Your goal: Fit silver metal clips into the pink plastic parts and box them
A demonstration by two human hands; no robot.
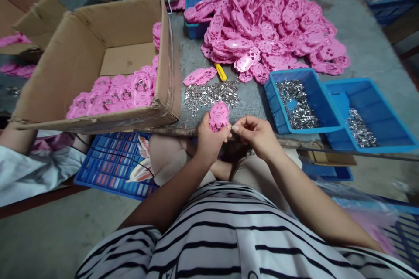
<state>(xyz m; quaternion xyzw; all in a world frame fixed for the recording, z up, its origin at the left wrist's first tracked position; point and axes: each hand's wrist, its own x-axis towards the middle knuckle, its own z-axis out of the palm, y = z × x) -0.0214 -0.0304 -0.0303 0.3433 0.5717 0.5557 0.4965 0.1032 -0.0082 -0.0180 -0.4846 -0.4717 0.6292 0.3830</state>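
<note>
My left hand (208, 143) is closed around a pink plastic shell (219, 114), held up at the table's front edge. Just to its right, my right hand (258, 135) is pinched close to the shell's lower edge. What sits between those fingertips is too small to make out. Beyond the shell, a spread of small silvery metal pieces (212, 94) lies on the table. Pink shells (200, 76) and a yellow-handled tool (221, 72) lie behind these pieces.
A cardboard box (131, 120) with pink shells stands at left. A large heap of shells (265, 22) covers the back. Two blue bins (307, 130) (389, 144) with metal pieces stand at right. Another person's sleeve (36, 174) shows at far left.
</note>
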